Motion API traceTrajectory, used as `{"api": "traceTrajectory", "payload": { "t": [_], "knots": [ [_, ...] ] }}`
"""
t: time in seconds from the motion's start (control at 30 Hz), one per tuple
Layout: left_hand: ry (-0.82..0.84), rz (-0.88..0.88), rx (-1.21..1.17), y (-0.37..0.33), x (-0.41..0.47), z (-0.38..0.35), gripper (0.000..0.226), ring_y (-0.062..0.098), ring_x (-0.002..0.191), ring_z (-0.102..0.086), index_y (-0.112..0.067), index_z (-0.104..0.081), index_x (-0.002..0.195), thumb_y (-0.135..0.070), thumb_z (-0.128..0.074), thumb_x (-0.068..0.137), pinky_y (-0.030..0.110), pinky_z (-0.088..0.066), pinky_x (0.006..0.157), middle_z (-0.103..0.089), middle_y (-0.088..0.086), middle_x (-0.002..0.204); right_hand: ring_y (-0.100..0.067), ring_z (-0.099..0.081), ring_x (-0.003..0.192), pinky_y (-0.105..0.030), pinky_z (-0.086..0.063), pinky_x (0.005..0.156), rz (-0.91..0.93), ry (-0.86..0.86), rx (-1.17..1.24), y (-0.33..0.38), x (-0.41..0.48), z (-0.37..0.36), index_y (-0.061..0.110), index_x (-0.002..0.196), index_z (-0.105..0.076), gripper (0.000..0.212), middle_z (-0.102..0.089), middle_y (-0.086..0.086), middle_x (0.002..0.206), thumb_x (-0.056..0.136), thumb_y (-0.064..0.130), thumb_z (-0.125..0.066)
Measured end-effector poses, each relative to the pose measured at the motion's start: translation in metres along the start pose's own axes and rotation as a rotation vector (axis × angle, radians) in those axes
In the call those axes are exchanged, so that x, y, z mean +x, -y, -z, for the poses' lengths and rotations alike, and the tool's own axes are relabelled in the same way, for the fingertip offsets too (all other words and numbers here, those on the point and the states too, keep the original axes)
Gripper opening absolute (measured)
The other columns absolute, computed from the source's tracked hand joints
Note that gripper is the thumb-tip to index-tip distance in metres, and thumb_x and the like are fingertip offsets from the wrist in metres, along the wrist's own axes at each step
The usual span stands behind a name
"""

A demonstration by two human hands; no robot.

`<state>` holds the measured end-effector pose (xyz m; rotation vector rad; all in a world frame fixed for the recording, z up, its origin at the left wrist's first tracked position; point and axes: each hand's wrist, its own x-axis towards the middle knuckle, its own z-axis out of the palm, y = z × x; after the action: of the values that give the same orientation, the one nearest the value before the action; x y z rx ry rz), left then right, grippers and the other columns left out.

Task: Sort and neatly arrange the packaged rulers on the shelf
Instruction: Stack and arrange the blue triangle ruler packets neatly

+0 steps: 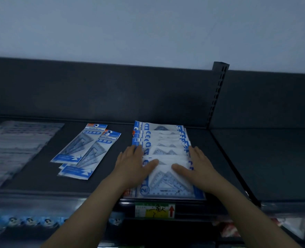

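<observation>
Dark shelf (40, 176) below a pale wall, with a slotted upright (218, 93) at the back right. A fanned stack of packaged rulers (163, 138) lies right of centre, running from near the back panel to the front lip above a price label (155, 210). The left hand (135, 165) and right hand (199, 163) rest flat on its two long edges, fingers (135, 153) straight and together, thumbs turned inward on the front pack, gripping nothing. To square the stack well, both palms should press inward evenly, so that the blue borders align and the slippery sleeves do not ride over one another. Two loose packs (87, 151) lie askew, apart to the left, probably to be added afterwards; clear sleeves (14, 145) lie at far left.
</observation>
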<state>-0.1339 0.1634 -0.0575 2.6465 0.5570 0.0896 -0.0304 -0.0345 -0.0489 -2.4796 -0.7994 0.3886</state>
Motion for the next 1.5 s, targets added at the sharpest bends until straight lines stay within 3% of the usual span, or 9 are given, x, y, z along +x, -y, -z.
{"api": "traceTrajectory", "payload": {
  "t": [0.1, 0.27, 0.53, 0.67, 0.9, 1.2, 1.3, 1.4, 1.5],
  "knots": [
    [-0.252, -0.057, -0.171, 0.003, -0.012, 0.021, 0.049, 0.021, 0.123, -0.048, -0.019, -0.049, 0.132, -0.051, -0.044, 0.095, 0.032, -0.039, 0.100, -0.052, 0.002, 0.133, -0.016, 0.001, 0.147, -0.040, -0.010, 0.120, 0.059, -0.172, 0.012, 0.015, 0.000, 0.008, 0.025, 0.152, -0.014, 0.085, -0.001, 0.004, 0.161, 0.085, 0.065, -0.047],
    [-0.464, 0.081, -0.098, 0.048, -0.018, 0.066, 0.038, 0.028, 0.117, -0.055, -0.014, -0.060, 0.127, -0.034, -0.052, 0.095, 0.036, -0.044, 0.095, -0.061, 0.010, 0.128, -0.015, -0.012, 0.145, -0.031, -0.012, 0.116, 0.232, -0.237, -0.058, 0.076, 0.003, 0.006, 0.018, 0.146, -0.032, 0.064, -0.017, 0.002, 0.158, 0.092, 0.046, -0.052],
    [-0.160, 0.481, 0.022, 0.133, 0.005, 0.102, 0.085, 0.033, 0.118, -0.053, -0.004, -0.051, 0.121, -0.064, -0.074, 0.065, 0.033, -0.043, 0.090, -0.054, 0.019, 0.129, -0.017, -0.029, 0.139, -0.020, -0.021, 0.108, 0.229, -0.067, 0.060, 0.171, 0.020, -0.054, 0.009, 0.143, -0.037, 0.051, -0.032, -0.005, 0.152, 0.098, 0.030, -0.048],
    [0.009, 0.419, -0.140, 0.144, 0.009, 0.121, 0.057, 0.017, 0.087, -0.057, -0.006, -0.062, 0.106, -0.041, -0.083, 0.067, 0.023, -0.042, 0.072, -0.063, 0.007, 0.105, -0.030, -0.055, 0.114, -0.043, -0.045, 0.098, 0.109, 0.001, 0.256, 0.198, 0.035, -0.083, -0.001, 0.120, -0.054, 0.033, -0.057, -0.021, 0.122, 0.094, 0.018, -0.052],
    [-0.043, 0.220, -0.324, 0.163, 0.000, 0.132, 0.016, 0.015, 0.075, -0.053, -0.011, -0.061, 0.088, -0.026, -0.065, 0.089, 0.025, -0.032, 0.049, -0.060, 0.004, 0.088, -0.041, -0.060, 0.102, -0.054, -0.049, 0.091, -0.096, -0.024, 0.566, 0.210, 0.046, -0.104, -0.004, 0.105, -0.060, 0.022, -0.062, -0.027, 0.111, 0.090, 0.007, -0.049],
    [-0.096, 0.210, -0.507, 0.161, 0.004, 0.113, 0.025, 0.004, 0.068, -0.050, -0.010, -0.053, 0.100, -0.015, -0.068, 0.082, 0.018, -0.032, 0.047, -0.057, 0.000, 0.089, -0.003, -0.065, 0.052, -0.015, -0.051, 0.048, -0.160, -0.070, 0.989, 0.227, 0.039, -0.117, 0.015, 0.066, -0.057, 0.043, -0.066, 0.008, 0.050, 0.093, -0.013, -0.040],
    [-0.088, 0.222, -0.647, 0.165, 0.003, 0.113, 0.026, 0.006, 0.071, -0.053, -0.011, -0.050, 0.099, -0.010, -0.068, 0.081, 0.020, -0.036, 0.049, -0.057, 0.000, 0.088, -0.006, -0.068, 0.065, -0.018, -0.055, 0.058, -0.203, -0.110, 0.984, 0.229, 0.040, -0.122, 0.015, 0.076, -0.062, 0.037, -0.071, 0.003, 0.069, 0.092, -0.012, -0.041],
    [-0.098, 0.227, -0.807, 0.172, 0.004, 0.113, 0.033, 0.011, 0.080, -0.061, -0.011, -0.051, 0.106, -0.006, -0.070, 0.080, 0.022, -0.045, 0.055, -0.063, 0.004, 0.097, -0.015, -0.057, 0.111, -0.028, -0.045, 0.096, -0.249, -0.221, 0.859, 0.229, 0.045, -0.120, 0.009, 0.128, -0.055, 0.037, -0.059, -0.006, 0.127, 0.092, 0.002, -0.051],
    [-0.102, 0.254, -0.981, 0.180, 0.003, 0.114, 0.030, 0.019, 0.085, -0.066, -0.012, -0.055, 0.104, -0.001, -0.070, 0.080, 0.029, -0.053, 0.062, -0.068, 0.008, 0.101, -0.021, -0.059, 0.114, -0.032, -0.045, 0.099, -0.236, -0.192, 0.805, 0.234, 0.042, -0.117, 0.010, 0.126, -0.058, 0.033, -0.063, -0.008, 0.124, 0.093, 0.007, -0.053]
  ]
}}
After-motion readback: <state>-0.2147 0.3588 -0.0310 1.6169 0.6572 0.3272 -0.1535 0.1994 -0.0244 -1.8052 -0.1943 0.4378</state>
